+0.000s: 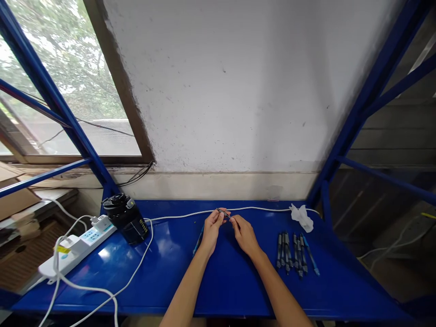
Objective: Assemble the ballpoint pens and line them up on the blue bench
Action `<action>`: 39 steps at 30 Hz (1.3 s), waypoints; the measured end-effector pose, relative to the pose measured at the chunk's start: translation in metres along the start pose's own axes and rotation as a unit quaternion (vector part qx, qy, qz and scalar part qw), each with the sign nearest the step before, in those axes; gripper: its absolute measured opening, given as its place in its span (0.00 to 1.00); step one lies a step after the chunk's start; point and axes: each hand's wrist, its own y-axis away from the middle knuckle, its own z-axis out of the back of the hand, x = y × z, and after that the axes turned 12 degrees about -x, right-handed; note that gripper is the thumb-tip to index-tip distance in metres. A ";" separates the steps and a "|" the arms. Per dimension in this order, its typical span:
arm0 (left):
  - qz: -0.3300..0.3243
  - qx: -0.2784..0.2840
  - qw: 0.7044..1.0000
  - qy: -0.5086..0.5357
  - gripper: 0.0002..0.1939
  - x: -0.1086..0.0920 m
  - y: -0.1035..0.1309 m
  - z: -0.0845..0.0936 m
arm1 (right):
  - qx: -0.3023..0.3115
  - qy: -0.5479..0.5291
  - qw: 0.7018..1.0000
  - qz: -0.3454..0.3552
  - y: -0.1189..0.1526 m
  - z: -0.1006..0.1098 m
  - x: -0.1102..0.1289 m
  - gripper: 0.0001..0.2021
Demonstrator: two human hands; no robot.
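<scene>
Above the middle of the blue tabletop [163, 281], my two hands meet at a small dark pen [223, 212]. My left hand [214, 228] is closed on its left part, thumb on top. The fingers of my right hand [244, 234] pinch its right end. Fingers cover much of the pen, so I cannot tell whether it is whole or in parts. A blue pen [198, 240] lies beside my left hand, partly hidden by it. Off to the right, several dark pens [286, 252] lie in a loose row, with a blue-ended pen [310, 255] at the row's right side.
A crumpled white tissue [301, 218] lies behind the pens. On the left stand a black bottle [126, 220] and a white power strip [80, 250] with plugs. White cables [136, 270] loop over the table's left side and along its back. Blue metal posts [354, 118] rise at both ends.
</scene>
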 end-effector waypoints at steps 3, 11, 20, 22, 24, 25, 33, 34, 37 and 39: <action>0.001 0.002 1.000 0.007 0.23 0.000 0.000 0.000 | 0.003 -0.028 0.999 -0.029 0.000 0.000 0.000 0.14; 0.000 0.003 1.000 0.011 0.22 -0.002 0.000 -0.001 | 0.018 -0.028 0.998 -0.045 0.001 -0.003 -0.004 0.15; -0.002 -0.012 1.000 0.007 0.22 -0.004 0.000 -0.002 | 0.010 -0.050 0.998 -0.028 0.000 -0.002 -0.002 0.15; 0.003 -0.014 1.000 0.004 0.22 -0.005 0.000 -0.001 | 0.017 -0.070 0.997 -0.033 -0.001 -0.003 -0.002 0.18; 0.005 -0.015 1.000 0.003 0.23 -0.005 -0.001 -0.001 | 0.018 -0.080 0.996 -0.045 -0.001 -0.004 -0.001 0.19; 0.005 -0.018 1.000 0.004 0.23 -0.004 -0.001 -0.001 | 0.013 -0.088 0.995 -0.053 -0.001 -0.004 0.000 0.18; 0.003 -0.040 0.999 0.001 0.22 0.003 -0.004 0.000 | 0.008 -0.163 0.980 -0.111 -0.005 -0.004 0.003 0.21; 0.003 -0.040 0.999 0.000 0.22 0.004 -0.004 0.000 | 0.011 -0.168 0.979 -0.117 -0.005 -0.004 0.003 0.23; 0.002 -0.046 0.999 0.004 0.23 0.004 -0.005 0.001 | 0.003 -0.184 0.974 -0.130 -0.006 -0.005 0.003 0.19; 0.000 -0.056 0.998 0.009 0.23 0.004 -0.005 0.001 | -0.016 -0.191 0.972 -0.137 -0.006 -0.005 0.003 0.17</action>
